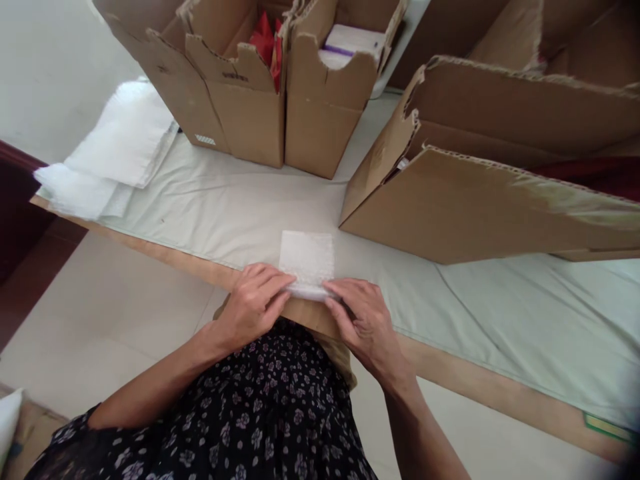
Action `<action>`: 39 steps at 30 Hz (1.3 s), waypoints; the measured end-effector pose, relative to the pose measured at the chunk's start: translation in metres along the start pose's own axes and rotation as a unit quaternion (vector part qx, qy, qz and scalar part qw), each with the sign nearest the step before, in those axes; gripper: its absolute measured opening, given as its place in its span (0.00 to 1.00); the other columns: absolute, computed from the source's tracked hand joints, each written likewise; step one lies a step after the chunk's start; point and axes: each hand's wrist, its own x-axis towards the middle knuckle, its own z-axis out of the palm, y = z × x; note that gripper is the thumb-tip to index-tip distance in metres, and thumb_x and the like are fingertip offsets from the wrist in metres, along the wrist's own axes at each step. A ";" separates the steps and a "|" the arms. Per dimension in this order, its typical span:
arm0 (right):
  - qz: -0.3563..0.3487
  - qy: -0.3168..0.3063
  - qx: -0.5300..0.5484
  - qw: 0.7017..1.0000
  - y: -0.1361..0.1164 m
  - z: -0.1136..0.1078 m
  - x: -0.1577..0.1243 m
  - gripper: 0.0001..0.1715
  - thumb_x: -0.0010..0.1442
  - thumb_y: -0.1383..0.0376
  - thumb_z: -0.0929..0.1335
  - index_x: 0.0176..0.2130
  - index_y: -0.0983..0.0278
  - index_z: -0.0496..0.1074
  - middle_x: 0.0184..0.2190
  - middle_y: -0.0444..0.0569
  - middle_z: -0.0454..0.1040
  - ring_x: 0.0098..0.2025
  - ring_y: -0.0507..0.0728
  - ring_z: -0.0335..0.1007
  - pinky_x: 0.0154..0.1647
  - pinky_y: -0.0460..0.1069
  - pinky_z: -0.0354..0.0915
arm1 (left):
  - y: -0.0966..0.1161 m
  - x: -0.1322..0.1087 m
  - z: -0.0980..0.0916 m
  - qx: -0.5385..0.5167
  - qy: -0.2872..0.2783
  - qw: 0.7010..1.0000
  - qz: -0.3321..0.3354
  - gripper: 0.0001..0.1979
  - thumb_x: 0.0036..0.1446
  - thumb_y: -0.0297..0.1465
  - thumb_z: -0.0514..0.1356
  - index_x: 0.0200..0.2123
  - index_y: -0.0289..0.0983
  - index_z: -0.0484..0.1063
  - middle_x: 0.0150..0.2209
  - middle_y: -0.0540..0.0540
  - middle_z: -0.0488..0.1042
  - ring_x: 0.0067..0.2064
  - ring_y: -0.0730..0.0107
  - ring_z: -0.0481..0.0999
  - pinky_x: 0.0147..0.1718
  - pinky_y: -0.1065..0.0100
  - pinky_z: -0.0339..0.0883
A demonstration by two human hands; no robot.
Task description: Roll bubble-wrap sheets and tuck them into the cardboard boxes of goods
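A white, translucent piece of bubble wrap [307, 255] lies at the front edge of the cloth-covered table, its near end rolled or folded over. My left hand [257, 297] pinches the left end of that near edge between thumb and fingers. On the opposite end, my right hand [361, 319] grips the same edge, thumb below and fingers on top. Whether something is wrapped inside the fold I cannot tell.
Stacked white bubble wrap sheets [123, 137] lie at the table's left end. Behind stand cut-open cardboard boxes: one with red packets [263, 41], one with white packs [354, 41]. A larger cardboard box [480, 200] stands at the right. The table's wooden edge [435, 367] runs along the front.
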 end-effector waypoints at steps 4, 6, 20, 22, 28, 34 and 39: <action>-0.021 0.049 -0.078 0.996 -0.001 0.000 0.001 0.12 0.71 0.68 0.67 0.53 0.62 0.76 0.53 0.54 0.78 0.53 0.61 0.73 0.52 0.56 0.66 | -0.013 0.012 0.010 0.018 0.012 0.999 -0.030 0.11 0.70 0.28 0.57 0.50 0.35 0.78 0.38 0.42 0.80 0.41 0.59 0.76 0.44 0.56 0.71; -0.034 0.035 -0.097 0.994 0.001 0.003 0.005 0.12 0.71 0.69 0.67 0.51 0.60 0.77 0.53 0.53 0.78 0.53 0.61 0.73 0.52 0.57 0.66 | -0.017 0.016 0.013 0.030 0.014 0.998 -0.050 0.11 0.70 0.28 0.57 0.49 0.35 0.78 0.41 0.41 0.80 0.43 0.58 0.76 0.46 0.55 0.72; -0.016 0.026 -0.094 0.995 0.001 0.013 0.020 0.15 0.73 0.61 0.66 0.54 0.62 0.77 0.57 0.57 0.77 0.54 0.64 0.73 0.52 0.59 0.66 | -0.021 0.015 0.009 0.042 0.029 0.997 -0.059 0.12 0.69 0.32 0.59 0.52 0.36 0.76 0.45 0.39 0.79 0.48 0.55 0.77 0.50 0.52 0.72; -0.047 0.014 -0.108 0.993 0.001 0.018 0.025 0.13 0.71 0.63 0.68 0.53 0.61 0.78 0.55 0.56 0.78 0.52 0.63 0.74 0.50 0.58 0.66 | -0.021 0.017 0.010 0.053 0.050 0.993 -0.089 0.15 0.69 0.34 0.59 0.55 0.36 0.75 0.49 0.37 0.78 0.50 0.53 0.77 0.51 0.51 0.73; 0.085 0.114 0.056 0.988 -0.002 0.016 0.033 0.11 0.71 0.62 0.68 0.49 0.60 0.80 0.41 0.49 0.83 0.41 0.58 0.79 0.45 0.54 0.72 | 0.007 0.003 0.000 -0.138 0.076 0.961 -0.229 0.20 0.67 0.35 0.62 0.60 0.39 0.70 0.48 0.40 0.80 0.46 0.61 0.81 0.47 0.59 0.78; 0.099 0.094 0.152 0.979 -0.023 -0.001 0.009 0.08 0.68 0.64 0.70 0.47 0.58 0.79 0.45 0.50 0.82 0.47 0.58 0.79 0.50 0.54 0.75 | 0.034 0.022 0.008 -0.389 -0.020 0.885 -0.256 0.13 0.68 0.37 0.60 0.51 0.38 0.76 0.46 0.41 0.83 0.47 0.60 0.82 0.48 0.61 0.79; 0.109 0.094 0.140 0.980 -0.005 -0.045 -0.013 0.35 0.66 0.51 0.73 0.67 0.57 0.67 0.57 0.56 0.76 0.48 0.57 0.78 0.48 0.51 0.77 | 0.044 0.047 0.012 -0.359 -0.095 0.910 -0.186 0.10 0.58 0.26 0.62 0.43 0.40 0.78 0.37 0.48 0.81 0.36 0.68 0.79 0.35 0.70 0.73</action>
